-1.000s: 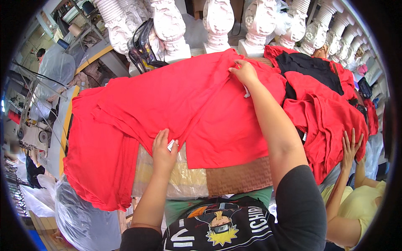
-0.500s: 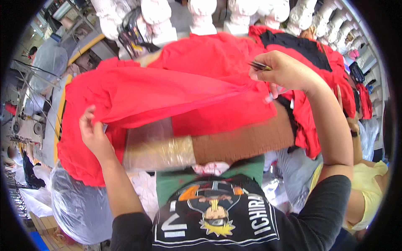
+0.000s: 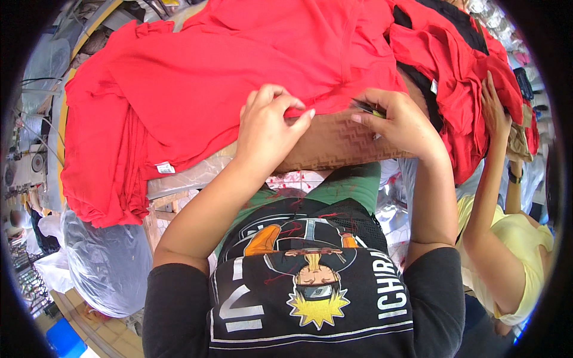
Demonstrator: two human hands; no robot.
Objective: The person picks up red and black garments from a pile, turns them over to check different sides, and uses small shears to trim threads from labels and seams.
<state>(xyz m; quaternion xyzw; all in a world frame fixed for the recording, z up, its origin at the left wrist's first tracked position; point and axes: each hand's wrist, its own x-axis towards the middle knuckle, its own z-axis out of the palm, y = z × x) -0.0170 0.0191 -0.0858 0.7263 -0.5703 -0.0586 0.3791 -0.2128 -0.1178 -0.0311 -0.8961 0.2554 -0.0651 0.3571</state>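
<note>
your left grip (image 3: 267,128) is nearly closed, thumb close to forefinger at the near edge of the red garment (image 3: 239,71); whether it truly pinches cloth, cannot tell. left to right: folded red stack (image 3: 98,125), then a white label (image 3: 165,167) near the garment's front-left corner, then the garment itself, spread flat, near edge beside the brown patterned sheet (image 3: 328,143). your right grip (image 3: 403,122) is closed round a small dark tool (image 3: 370,109), tip toward your left. judgement: hands sit close so one can steady the edge while the tool stays handy. far right: red-and-black heap (image 3: 447,77), touched by a co-worker's hand (image 3: 495,113). versus half a second ago: your hands, then wide apart, are now near each other; cloth covers more of the plastic-wrapped patch (image 3: 200,177).
</note>
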